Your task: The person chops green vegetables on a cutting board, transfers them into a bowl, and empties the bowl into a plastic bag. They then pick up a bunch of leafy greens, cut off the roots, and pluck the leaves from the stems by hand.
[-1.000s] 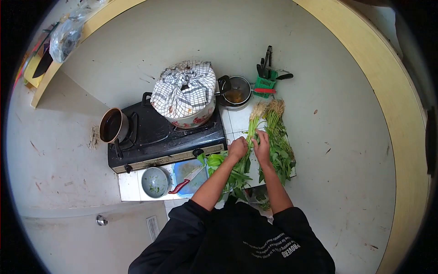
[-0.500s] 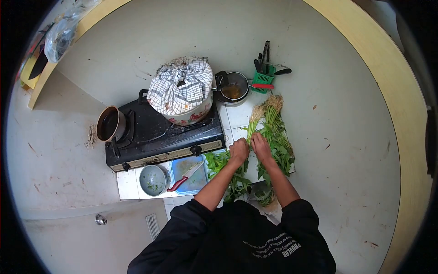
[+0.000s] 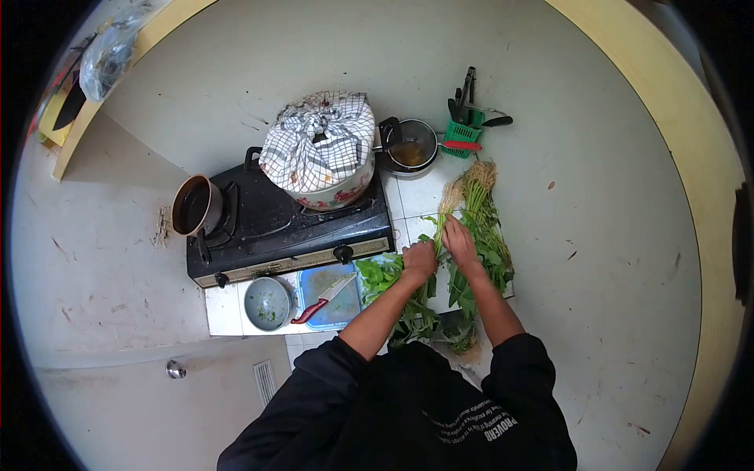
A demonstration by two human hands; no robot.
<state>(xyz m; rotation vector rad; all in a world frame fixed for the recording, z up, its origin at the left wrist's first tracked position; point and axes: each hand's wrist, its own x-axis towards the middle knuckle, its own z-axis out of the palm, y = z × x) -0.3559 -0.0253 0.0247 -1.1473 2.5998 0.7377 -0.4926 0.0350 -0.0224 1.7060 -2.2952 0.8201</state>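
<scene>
A bunch of leafy greens (image 3: 442, 228) with pale stringy roots lies over the white tiled counter, its leaves toward me. My left hand (image 3: 420, 260) is closed around its stems on the lower side. Farther up, close to the roots, my right hand (image 3: 459, 239) has its fingers closed on the stems of the same bunch. A second pile of rooted greens (image 3: 491, 228) lies just right of my right hand. Loose green leaves (image 3: 378, 275) rest left of my left hand, beside a blue cutting board (image 3: 338, 315) that carries a red-handled knife (image 3: 323, 300).
A black stove (image 3: 275, 228) bears a large cloth-wrapped pot (image 3: 334, 192) and a small saucepan (image 3: 196, 206). Behind are a pan with a strainer (image 3: 412, 147) and a green utensil basket (image 3: 462, 139). A grey bowl (image 3: 268, 304) stands at the counter's front edge.
My right hand has moved up the stems toward the roots, away from my left hand. My left hand still grips lower down. The view has shifted slightly.
</scene>
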